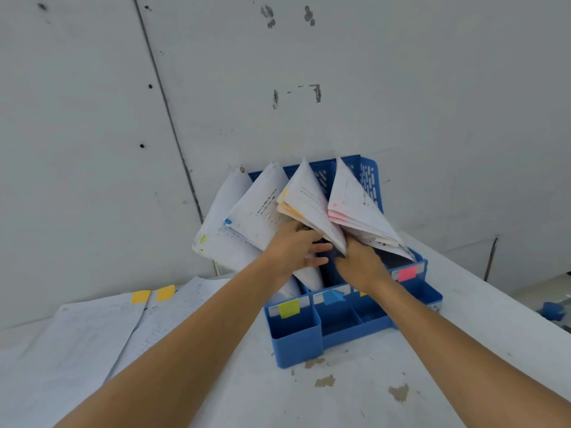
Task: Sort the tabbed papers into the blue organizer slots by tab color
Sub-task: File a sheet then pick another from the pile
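The blue organizer stands against the wall with papers leaning in its slots. Its front labels are green, blue and pink; an orange one is mostly hidden by my right wrist. The orange-tabbed bundle stands in the third slot. My left hand holds its lower left edge, thumb behind the sheets. My right hand grips its lower right corner. The pink-tabbed bundle leans at the right, the blue-tabbed paper and green-tabbed paper at the left.
Loose sheets with two yellow-orange tabs lie on the white table at the left. A grey wall rises right behind the organizer. A small blue object sits past the table's right edge.
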